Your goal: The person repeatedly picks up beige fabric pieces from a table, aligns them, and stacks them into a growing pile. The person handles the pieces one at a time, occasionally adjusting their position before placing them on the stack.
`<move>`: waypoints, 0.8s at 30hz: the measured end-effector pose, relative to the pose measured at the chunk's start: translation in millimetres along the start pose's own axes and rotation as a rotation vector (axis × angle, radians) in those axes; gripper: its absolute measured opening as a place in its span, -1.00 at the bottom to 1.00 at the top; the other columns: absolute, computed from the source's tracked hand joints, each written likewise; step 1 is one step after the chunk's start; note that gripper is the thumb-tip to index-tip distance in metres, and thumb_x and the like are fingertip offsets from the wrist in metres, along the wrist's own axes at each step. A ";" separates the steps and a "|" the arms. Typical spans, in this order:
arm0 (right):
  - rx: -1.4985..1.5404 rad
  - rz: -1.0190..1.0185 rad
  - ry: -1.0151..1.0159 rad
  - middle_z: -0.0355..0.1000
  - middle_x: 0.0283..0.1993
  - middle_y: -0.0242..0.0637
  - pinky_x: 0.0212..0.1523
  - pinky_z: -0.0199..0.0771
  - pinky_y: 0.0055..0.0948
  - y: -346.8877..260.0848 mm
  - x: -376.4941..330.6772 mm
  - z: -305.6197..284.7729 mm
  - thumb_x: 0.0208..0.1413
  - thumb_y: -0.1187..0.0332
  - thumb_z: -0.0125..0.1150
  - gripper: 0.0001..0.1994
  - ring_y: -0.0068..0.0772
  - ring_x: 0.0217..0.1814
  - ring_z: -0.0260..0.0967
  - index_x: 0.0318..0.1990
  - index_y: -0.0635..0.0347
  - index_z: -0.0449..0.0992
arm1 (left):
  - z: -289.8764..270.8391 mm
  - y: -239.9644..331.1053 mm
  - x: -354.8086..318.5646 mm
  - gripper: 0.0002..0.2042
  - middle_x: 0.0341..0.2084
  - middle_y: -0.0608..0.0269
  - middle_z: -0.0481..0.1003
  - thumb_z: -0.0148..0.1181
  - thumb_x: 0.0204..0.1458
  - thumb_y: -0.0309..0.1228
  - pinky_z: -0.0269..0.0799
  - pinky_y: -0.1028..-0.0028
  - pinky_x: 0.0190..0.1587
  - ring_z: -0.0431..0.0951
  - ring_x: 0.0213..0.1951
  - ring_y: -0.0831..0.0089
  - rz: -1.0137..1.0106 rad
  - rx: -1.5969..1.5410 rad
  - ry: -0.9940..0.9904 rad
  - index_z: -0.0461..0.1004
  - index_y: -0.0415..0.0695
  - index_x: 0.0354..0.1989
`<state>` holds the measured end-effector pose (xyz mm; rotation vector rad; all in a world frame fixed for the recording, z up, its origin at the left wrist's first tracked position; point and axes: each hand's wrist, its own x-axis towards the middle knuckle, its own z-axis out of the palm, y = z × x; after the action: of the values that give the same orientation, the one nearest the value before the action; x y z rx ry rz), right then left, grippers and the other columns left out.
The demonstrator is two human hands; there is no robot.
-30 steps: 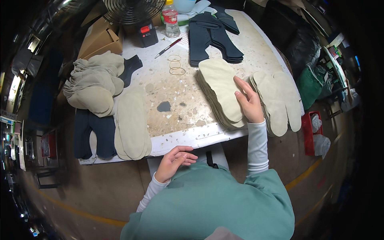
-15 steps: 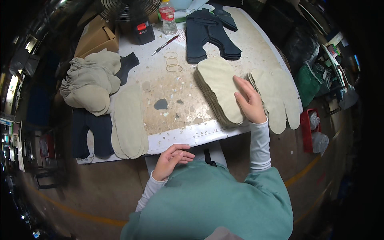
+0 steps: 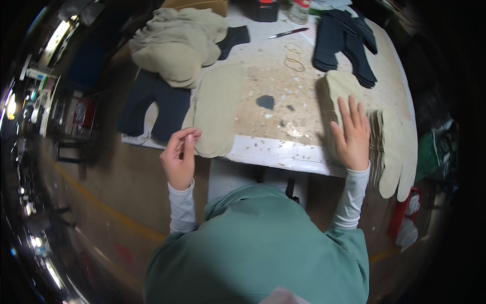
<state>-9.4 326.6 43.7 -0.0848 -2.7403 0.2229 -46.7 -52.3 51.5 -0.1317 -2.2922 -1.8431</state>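
Observation:
My right hand (image 3: 352,136) lies with fingers spread on top of a tall stack of beige sole-shaped fabric pieces (image 3: 340,81). Against its outer side stands another stack of beige cut pieces with long lobes (image 3: 392,152). My left hand (image 3: 178,158) hovers at the table's front edge, fingers loosely curled and nothing visible in them. Its fingertips are beside a low pile of long beige fabric pieces (image 3: 218,109); whether they touch it I cannot tell. Dark navy U-shaped pieces (image 3: 172,109) lie just left of that pile.
A heap of beige pieces (image 3: 177,40) covers part of the navy ones. Farther back are a dark piece (image 3: 234,41), a pen (image 3: 288,33), rubber bands (image 3: 294,65), a bottle (image 3: 299,11) and stacked navy pieces (image 3: 344,43). A red crate (image 3: 402,218) stands on the floor at right.
My left hand has moved from in front of my body out left to the low beige pile. My right hand stays on the tall stack, fingers now flatter. The view has shifted left.

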 end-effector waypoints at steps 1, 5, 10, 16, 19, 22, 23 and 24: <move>0.000 0.001 -0.027 -0.02 0.49 -0.19 0.36 -0.03 0.10 1.6 -0.6 -0.8 0.21 0.08 0.08 -0.42 0.09 0.49 -0.08 0.39 -0.13 0.18 | -1.4 -0.8 1.3 -0.85 -0.26 0.12 0.61 0.14 0.14 -0.53 0.48 0.47 -0.04 0.61 -0.13 0.41 0.054 0.204 0.006 0.54 -0.26 -0.16; 0.121 -0.029 0.041 0.19 0.36 -0.13 0.34 0.06 -0.03 -2.1 3.4 -10.5 0.17 0.24 0.17 -0.49 0.08 0.43 0.05 0.29 0.01 0.32 | 8.6 -6.6 -1.3 -0.75 -0.10 0.11 0.57 0.30 -0.08 -0.49 0.44 0.29 0.06 0.53 0.04 0.12 0.396 0.582 -0.184 0.57 -0.17 -0.16; 0.394 -0.030 0.144 0.42 0.13 -0.15 0.25 0.24 -0.21 -32.6 -8.5 -39.2 0.09 0.48 0.20 -0.62 -0.02 0.28 0.27 0.10 0.21 0.50 | 14.6 -11.8 -1.6 -0.79 -0.22 0.12 0.60 0.28 -0.09 -0.55 0.51 0.36 -0.07 0.60 -0.08 0.18 0.427 0.657 -0.092 0.57 -0.19 -0.23; 1.116 0.087 -0.155 0.53 -0.10 -0.11 0.01 0.43 -0.40 -89.0 -10.8 -5.7 0.12 0.50 0.17 -0.58 -0.34 -0.01 0.48 0.17 0.24 0.43 | 33.8 2.7 -7.7 -0.85 -0.35 0.17 0.59 0.25 -0.05 -0.51 0.53 0.39 -0.31 0.63 -0.36 0.23 0.373 0.495 -0.105 0.56 -0.14 -0.26; 1.322 0.203 -0.365 0.52 -0.10 -0.12 -0.15 0.46 -0.50 -109.5 -2.6 25.6 0.10 0.49 0.21 -0.47 -0.44 -0.12 0.48 0.27 0.18 0.32 | 56.6 14.3 -23.7 -0.87 -0.37 0.21 0.58 0.23 -0.02 -0.48 0.52 0.38 -0.36 0.61 -0.39 0.24 0.329 0.394 -0.279 0.55 -0.10 -0.27; 1.210 0.093 -0.383 0.45 0.02 -0.19 -0.13 0.44 -0.56 -115.7 3.0 41.7 0.14 0.52 0.17 -0.46 -0.53 -0.12 0.43 0.30 0.16 0.29 | 58.1 16.3 -25.6 -0.89 -0.37 0.17 0.60 0.22 0.03 -0.49 0.52 0.43 -0.33 0.62 -0.38 0.28 0.292 0.254 -0.399 0.56 -0.16 -0.26; 1.135 0.030 -0.355 0.41 0.07 -0.23 -0.10 0.43 -0.57 -116.5 4.0 44.3 0.16 0.53 0.15 -0.48 -0.56 -0.10 0.40 0.31 0.16 0.29 | 52.4 14.1 -21.9 -0.88 -0.37 0.14 0.61 0.21 0.03 -0.52 0.52 0.47 -0.31 0.64 -0.36 0.34 0.281 0.239 -0.380 0.58 -0.21 -0.26; 1.069 0.036 -0.403 0.38 0.07 -0.24 -0.16 0.42 -0.60 -115.5 5.1 45.1 0.08 0.59 0.19 -0.44 -0.59 -0.18 0.34 0.29 0.16 0.31 | 47.4 9.5 -14.0 -0.88 -0.38 0.13 0.60 0.21 0.05 -0.51 0.52 0.47 -0.32 0.63 -0.38 0.35 0.287 0.359 -0.244 0.58 -0.21 -0.25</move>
<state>-34.7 206.8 23.8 0.2250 -2.5856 1.8022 -35.8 -3.3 48.0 -0.6235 -2.5599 -1.3168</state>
